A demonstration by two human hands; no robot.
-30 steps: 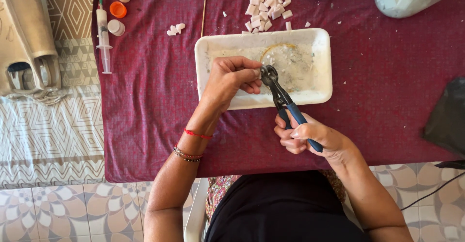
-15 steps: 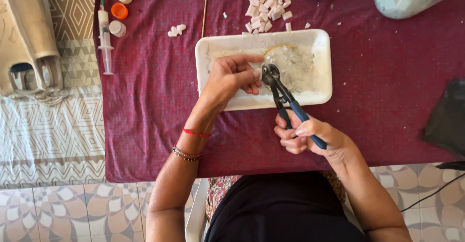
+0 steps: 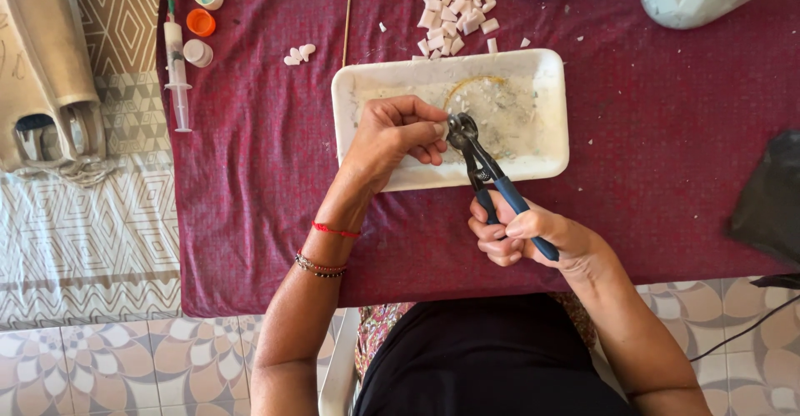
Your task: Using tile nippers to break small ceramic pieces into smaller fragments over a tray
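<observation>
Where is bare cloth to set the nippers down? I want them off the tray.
Free patches: the maroon cloth right of the white tray, up to the black bag; and the stretch between the syringe and the tray's left edge. Crowded: above the tray, with cut white pieces, and the top-left corner with bottle caps.

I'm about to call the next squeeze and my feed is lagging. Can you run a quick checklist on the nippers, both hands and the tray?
1. Right hand wrapped around the blue handles of the nippers: ok.
2. Nipper head over the white foam tray, so offcuts drop inside: ok.
3. Left hand fingers pinched right at the nipper head: ok.
4. Piece seated between the jaws: cannot tell, the fingers hide it.
5. Pile of cut white pieces lies beyond the tray, apart from both hands: ok.
</observation>
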